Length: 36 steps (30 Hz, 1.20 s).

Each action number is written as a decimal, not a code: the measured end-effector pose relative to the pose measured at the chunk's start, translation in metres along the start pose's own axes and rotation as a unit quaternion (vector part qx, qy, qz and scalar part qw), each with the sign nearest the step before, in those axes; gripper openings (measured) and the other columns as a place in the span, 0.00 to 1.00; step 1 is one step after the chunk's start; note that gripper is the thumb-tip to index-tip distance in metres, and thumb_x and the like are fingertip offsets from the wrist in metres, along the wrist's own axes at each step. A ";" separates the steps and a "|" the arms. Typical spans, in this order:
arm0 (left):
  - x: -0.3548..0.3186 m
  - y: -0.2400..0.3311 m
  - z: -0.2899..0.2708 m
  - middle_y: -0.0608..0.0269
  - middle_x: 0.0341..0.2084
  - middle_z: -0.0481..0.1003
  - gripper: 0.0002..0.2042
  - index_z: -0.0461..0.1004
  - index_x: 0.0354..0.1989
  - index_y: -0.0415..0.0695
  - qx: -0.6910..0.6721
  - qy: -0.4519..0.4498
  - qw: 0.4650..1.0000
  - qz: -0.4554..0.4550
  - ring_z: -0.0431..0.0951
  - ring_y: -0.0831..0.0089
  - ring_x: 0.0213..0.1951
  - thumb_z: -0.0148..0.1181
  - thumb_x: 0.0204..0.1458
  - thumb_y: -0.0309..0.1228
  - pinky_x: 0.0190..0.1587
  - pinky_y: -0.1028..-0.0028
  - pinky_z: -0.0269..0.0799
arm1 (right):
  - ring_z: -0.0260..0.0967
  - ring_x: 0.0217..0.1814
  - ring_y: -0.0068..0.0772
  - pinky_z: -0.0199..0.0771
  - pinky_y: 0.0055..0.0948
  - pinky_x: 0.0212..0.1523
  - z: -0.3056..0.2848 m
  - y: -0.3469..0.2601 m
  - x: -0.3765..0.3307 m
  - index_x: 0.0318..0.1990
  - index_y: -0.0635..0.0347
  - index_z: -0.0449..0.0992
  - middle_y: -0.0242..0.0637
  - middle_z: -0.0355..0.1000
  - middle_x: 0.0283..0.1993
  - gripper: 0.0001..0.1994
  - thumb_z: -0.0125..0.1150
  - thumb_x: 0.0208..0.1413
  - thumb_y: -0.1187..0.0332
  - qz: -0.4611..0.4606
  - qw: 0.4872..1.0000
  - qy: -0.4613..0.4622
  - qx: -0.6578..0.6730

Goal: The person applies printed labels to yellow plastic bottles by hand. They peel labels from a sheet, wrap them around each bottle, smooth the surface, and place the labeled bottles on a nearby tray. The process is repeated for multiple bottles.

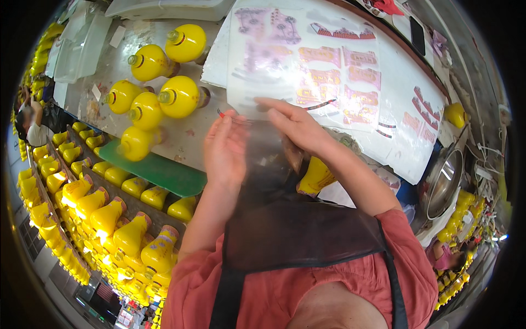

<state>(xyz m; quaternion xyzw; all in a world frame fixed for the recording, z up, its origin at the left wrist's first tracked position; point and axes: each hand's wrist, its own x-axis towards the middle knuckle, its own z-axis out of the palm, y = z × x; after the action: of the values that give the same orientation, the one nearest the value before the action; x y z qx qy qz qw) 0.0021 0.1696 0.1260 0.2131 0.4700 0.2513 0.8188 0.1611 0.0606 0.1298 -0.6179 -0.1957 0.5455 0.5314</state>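
Note:
My left hand point(226, 145) is raised over my apron with its fingertips pinched on a thin dark-and-red decal strip point(221, 113). Opposite it, my right hand point(298, 127) has its fingers stretched out, nothing visible in them, by the near edge of a clear decal sheet point(263, 60). A narrow patterned strip point(320, 105) lies on that sheet just beyond the right hand. Under my right forearm a yellow vase-shaped bottle point(316, 176) is partly hidden. Several yellow bottles point(179, 97) lie on the table left of the sheet.
A green board point(164, 174) edges the table at left. Below it stand racks of many yellow bottles point(130, 236). A metal basin point(441, 183) sits at right, a phone point(417, 34) at the far right. A clear plastic bin point(87, 44) stands far left. Other people are at the sides.

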 end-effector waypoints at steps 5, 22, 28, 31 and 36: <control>0.014 -0.013 -0.002 0.62 0.34 0.80 0.08 0.77 0.44 0.41 0.070 0.038 0.997 0.012 0.79 0.75 0.35 0.61 0.62 0.31 0.39 0.75 0.75 | 0.73 0.33 0.28 0.71 0.31 0.36 -0.015 0.009 0.010 0.43 0.60 0.82 0.36 0.77 0.35 0.14 0.60 0.62 0.59 0.097 0.986 -0.037 -0.130; 0.077 -0.077 -0.051 0.67 0.33 0.73 0.15 0.72 0.44 0.37 0.323 0.081 0.927 0.172 0.71 0.82 0.31 0.70 0.51 0.26 0.37 0.78 0.71 | 0.75 0.33 0.56 0.75 0.50 0.36 -0.010 0.043 0.015 0.27 0.63 0.74 0.50 0.75 0.28 0.12 0.61 0.54 0.63 -0.071 0.829 0.192 -0.520; 0.077 -0.072 -0.044 0.62 0.39 0.74 0.16 0.66 0.54 0.39 0.251 0.074 0.955 0.143 0.74 0.78 0.37 0.60 0.62 0.30 0.40 0.78 0.72 | 0.76 0.36 0.56 0.76 0.49 0.38 -0.013 0.029 0.006 0.30 0.64 0.77 0.51 0.75 0.33 0.13 0.60 0.57 0.61 -0.012 0.847 0.159 -0.506; 0.076 -0.066 -0.041 0.60 0.41 0.74 0.17 0.64 0.57 0.39 0.195 0.065 0.976 0.077 0.74 0.75 0.39 0.54 0.66 0.35 0.42 0.75 0.73 | 0.75 0.37 0.56 0.75 0.49 0.39 -0.016 0.024 -0.004 0.30 0.63 0.77 0.51 0.75 0.33 0.14 0.60 0.59 0.60 -0.019 0.855 0.160 -0.492; 0.065 -0.057 -0.038 0.58 0.46 0.72 0.20 0.65 0.60 0.39 0.206 0.099 0.969 0.098 0.72 0.70 0.47 0.54 0.66 0.38 0.51 0.68 0.70 | 0.75 0.33 0.56 0.74 0.47 0.34 -0.056 0.017 -0.034 0.34 0.59 0.80 0.51 0.74 0.30 0.09 0.61 0.58 0.63 -0.048 0.845 0.266 -0.461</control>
<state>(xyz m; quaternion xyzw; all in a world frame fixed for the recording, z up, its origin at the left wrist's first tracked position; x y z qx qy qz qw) 0.0090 0.1689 0.0312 0.3962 0.5676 0.2478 0.6778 0.1938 0.0013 0.1220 -0.9030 -0.3050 0.1811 0.2424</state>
